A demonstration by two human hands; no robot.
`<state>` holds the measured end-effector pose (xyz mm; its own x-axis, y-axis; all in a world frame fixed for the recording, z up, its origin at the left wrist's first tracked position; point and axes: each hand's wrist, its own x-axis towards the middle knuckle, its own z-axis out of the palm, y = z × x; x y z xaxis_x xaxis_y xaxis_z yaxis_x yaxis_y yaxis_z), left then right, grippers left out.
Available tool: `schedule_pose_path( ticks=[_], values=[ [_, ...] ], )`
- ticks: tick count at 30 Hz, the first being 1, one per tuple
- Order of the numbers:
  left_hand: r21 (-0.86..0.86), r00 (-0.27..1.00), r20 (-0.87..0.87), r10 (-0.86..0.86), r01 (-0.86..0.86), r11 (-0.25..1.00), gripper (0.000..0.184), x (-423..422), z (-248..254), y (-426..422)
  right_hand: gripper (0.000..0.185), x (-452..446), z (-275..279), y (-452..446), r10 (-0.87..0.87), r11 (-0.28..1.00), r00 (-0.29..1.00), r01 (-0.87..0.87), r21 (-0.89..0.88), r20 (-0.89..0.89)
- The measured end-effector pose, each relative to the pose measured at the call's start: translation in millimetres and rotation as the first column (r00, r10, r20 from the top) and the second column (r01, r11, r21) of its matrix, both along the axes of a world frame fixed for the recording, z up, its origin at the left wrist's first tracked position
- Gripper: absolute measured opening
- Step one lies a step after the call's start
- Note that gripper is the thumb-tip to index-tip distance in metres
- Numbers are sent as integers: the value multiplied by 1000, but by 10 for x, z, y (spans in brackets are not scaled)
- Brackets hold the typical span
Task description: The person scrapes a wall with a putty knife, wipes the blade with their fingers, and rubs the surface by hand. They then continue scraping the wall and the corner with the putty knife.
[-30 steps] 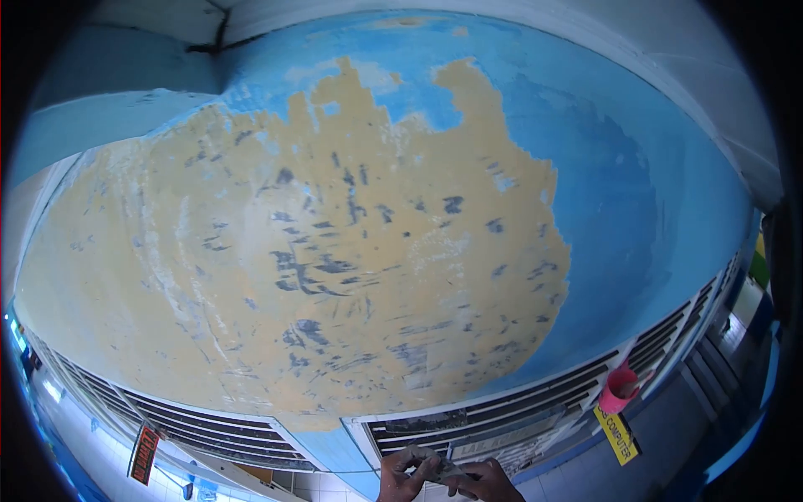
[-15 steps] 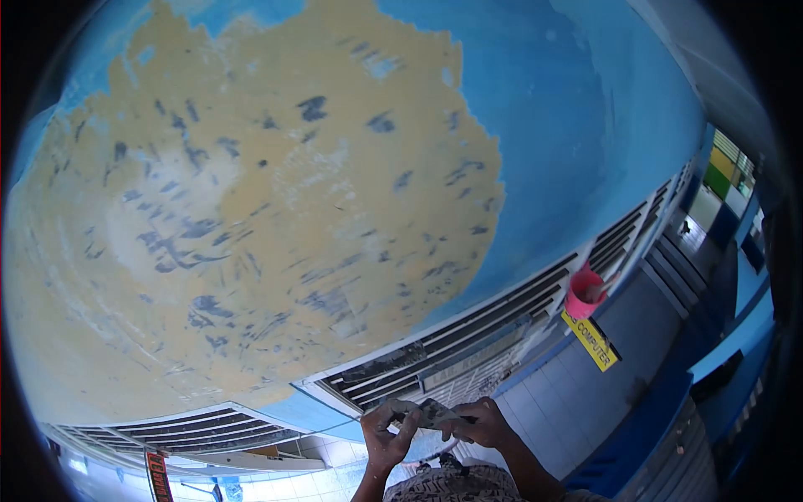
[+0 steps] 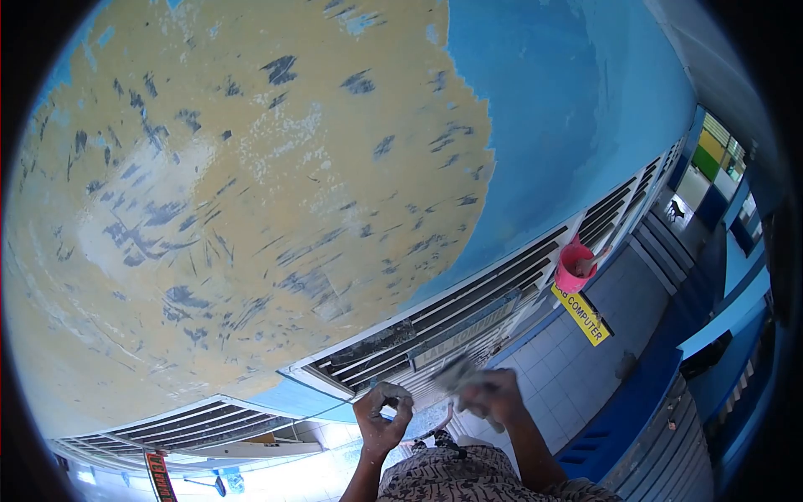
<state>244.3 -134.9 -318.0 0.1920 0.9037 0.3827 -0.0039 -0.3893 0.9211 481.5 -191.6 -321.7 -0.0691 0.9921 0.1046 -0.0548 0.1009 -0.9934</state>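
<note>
My right hand (image 3: pixel 498 396), smeared by motion, is closed on a putty knife (image 3: pixel 454 374). The knife's grey blade points left toward the louvred vent, and a pale part shows below the fingers. My left hand (image 3: pixel 383 416) is raised beside it, fingers curled in to the thumb with pale dust on them. Whether anything sits in the left hand's curl cannot be made out. In front of both hands rises a wall (image 3: pixel 335 167) with a large tan patch, dark grey streaks and whitish smears, bordered by blue paint.
A pink bucket (image 3: pixel 575 268) with a tool in it hangs at the vent's right, by a yellow "LAB COMPUTER" sign (image 3: pixel 581 314). Slatted vents (image 3: pixel 435 335) run under the wall. An orange-red sign (image 3: pixel 159 477) is lower left. Far below lies a tiled floor (image 3: pixel 544 376).
My hands were together at the putty knife; now they are apart. The right hand has moved up and right with the knife, and the view has shifted, bringing the wall patch up and left.
</note>
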Motion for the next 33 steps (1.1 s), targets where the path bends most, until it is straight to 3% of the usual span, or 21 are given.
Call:
schedule_pose_path(
  ticks=[2, 4, 7, 10, 11, 12, 14, 15, 16, 18, 19, 20, 21, 22, 23, 24, 26, 27, 30, 32, 33],
  values=[
    [-27, 998, 7, 55, -55, 998, 2, -101, -143, 33, 23, 138, 25, 56, -232, 971, 820, 228, -73, -523],
    [-105, 997, 20, 68, -66, 992, 5, -218, -262, 59, 23, 331, 54, 108, -457, 885, 802, 452, -111, -386],
    [-219, 968, -249, 24, -80, 972, 14, -363, -350, 107, 21, 457, 228, 151, -574, 819, 727, 504, -275, -377],
    [-181, 925, -381, -7, -67, 981, 11, -324, -346, 105, 21, 381, 176, 175, -584, 808, 711, 465, -361, -391],
    [-165, 935, -351, -48, -11, 986, 13, -281, -340, 116, 23, 342, 105, 177, -529, 844, 771, 436, -312, -354],
    [-92, 926, -346, -148, 123, 988, 43, -267, -335, 137, 23, 269, 66, 196, -526, 846, 772, 434, -309, -357],
    [12, 823, -542, -168, 207, 978, 68, -174, -252, 112, 29, 97, -20, 219, -431, 901, 864, 398, -171, -261],
    [-28, 826, -513, -233, 255, 967, 78, -126, -240, 112, 34, 14, -25, 277, -445, 895, 889, 443, -41, -105],
    [-9, 854, -473, -218, 243, 970, 72, -50, -178, 83, 34, -17, 19, 279, -445, 896, 889, 443, -37, -107],
    [-46, 876, -400, -268, 273, 961, 69, 23, -201, 87, 35, -153, 267, 217, -428, 903, 889, 427, 41, 165],
    [-71, 897, -346, -275, 267, 961, 60, 83, -126, 81, 35, -235, 379, 175, -362, 904, 932, 357, -234, 23],
    [-205, 912, -212, -350, 308, 929, 60, 121, -150, 81, 36, -284, 524, 179, -292, 903, 934, 341, -263, 209],
    [-237, 930, -85, -356, 329, 914, 61, 178, -93, 69, 39, -345, 499, 225, -338, 939, 866, 336, 72, 368],
    [-264, 935, 45, -353, 352, 898, 62, 229, -35, 57, 43, -402, 429, 240, -426, 886, 764, 245, 393, 484],
    [-242, 926, 123, -358, 378, 894, 61, 257, -61, 75, 57, -444, 330, 209, -346, 916, 757, 143, 376, 554],
    [-238, 958, 48, -281, 284, 929, 50, 257, -33, 71, 65, -567, 435, 170, -296, 942, 769, 137, 307, 567],
    [-404, 996, 43, -79, 89, 910, 41, 269, 199, 78, 73, -709, 318, 136, -231, 944, 809, 52, 326, 541],
    [-234, 998, -53, 22, -34, 972, 37, 215, 108, 140, 74, -762, 314, 124, -223, 932, 828, 26, 362, 514],
    [-366, 974, 124, 187, -130, 921, 37, 138, 343, 192, 68, -798, 405, 77, -115, 945, 863, -58, 323, 491],
    [-335, 953, 146, 267, -206, 919, 36, 13, 159, 317, 58, -756, 318, 74, 67, 967, 962, -128, 219, 266],
    [-319, 929, 167, 331, -267, 909, 35, -24, 234, 357, 54, -726, 275, 152, -115, 881, 942, -49, 470, 314]
  ],
)
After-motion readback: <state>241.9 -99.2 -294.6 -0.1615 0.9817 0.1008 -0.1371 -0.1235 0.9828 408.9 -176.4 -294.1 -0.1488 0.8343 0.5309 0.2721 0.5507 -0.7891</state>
